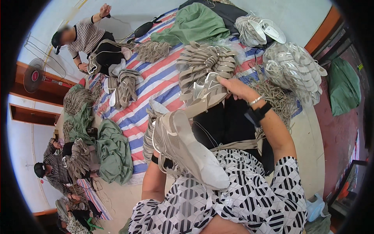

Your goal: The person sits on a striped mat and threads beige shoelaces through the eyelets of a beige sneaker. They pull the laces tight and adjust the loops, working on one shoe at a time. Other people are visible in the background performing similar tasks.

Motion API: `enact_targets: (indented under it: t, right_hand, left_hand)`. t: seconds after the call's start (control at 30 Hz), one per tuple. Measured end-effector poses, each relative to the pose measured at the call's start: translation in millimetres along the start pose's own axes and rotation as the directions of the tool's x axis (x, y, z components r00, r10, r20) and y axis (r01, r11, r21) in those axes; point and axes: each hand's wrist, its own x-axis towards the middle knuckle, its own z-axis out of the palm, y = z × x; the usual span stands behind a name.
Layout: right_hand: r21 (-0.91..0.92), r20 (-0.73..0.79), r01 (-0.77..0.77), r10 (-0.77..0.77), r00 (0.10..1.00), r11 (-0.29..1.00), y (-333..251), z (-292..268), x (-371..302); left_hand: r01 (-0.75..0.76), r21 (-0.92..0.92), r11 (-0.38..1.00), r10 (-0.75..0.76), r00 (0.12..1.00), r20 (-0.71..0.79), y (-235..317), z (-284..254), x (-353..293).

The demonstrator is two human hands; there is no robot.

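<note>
My right hand (237, 88), with a bracelet and a dark wristband, pinches the edge of a beige-grey mesh shoe upper (210, 93), thumb on top. Close to the camera, a larger-looking shoe upper (171, 134) with a white lining slants across my left forearm (153, 183). It hides my left hand, so its fingers do not show. More uppers (149, 138) bunch beside that wrist. A beige strip or lace runs between the near upper and the one at my right hand. Just beyond lies a fanned pile of matching uppers (206, 58).
A striped sheet (156, 84) covers the floor ahead. Uppers in clear plastic (292, 70) and tangled laces (274, 97) lie at right. Green cloths (115, 152) lie left and far. Several people, one a co-worker in stripes (87, 35), sit left near a fan (35, 74).
</note>
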Motion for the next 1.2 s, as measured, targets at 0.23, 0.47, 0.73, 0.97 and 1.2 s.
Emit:
enact_targets:
  t: [0.23, 0.47, 0.73, 0.97, 1.2]
  right_hand:
    - [-0.253, 0.075, 0.018, 0.001, 0.997, 0.967, -10, 14, 50]
    - [0.085, 0.154, 0.028, -0.041, 0.987, 0.996, 12, 27, 34]
    - [0.142, 0.181, 0.301, -0.324, 0.928, 0.943, 20, 21, 7]
    - [0.083, 0.124, 0.395, -0.403, 0.907, 0.915, 22, 28, 5]
    - [0.017, -0.012, 0.338, -0.338, 0.941, 0.941, 28, 22, -13]
  left_hand:
    - [0.100, -0.245, 0.964, -0.019, 0.950, 0.313, -28, -47, 6]
    - [0.210, -0.839, 0.502, 0.106, 0.948, 0.301, -109, -123, 11]
    - [0.072, -0.641, 0.764, -0.365, 0.868, -0.338, -129, -144, 48]
    - [-0.398, 0.466, 0.790, 0.441, 0.897, 0.018, -53, -41, 110]
    - [-0.509, 0.860, 0.039, 0.426, 0.787, 0.447, -59, 5, 117]
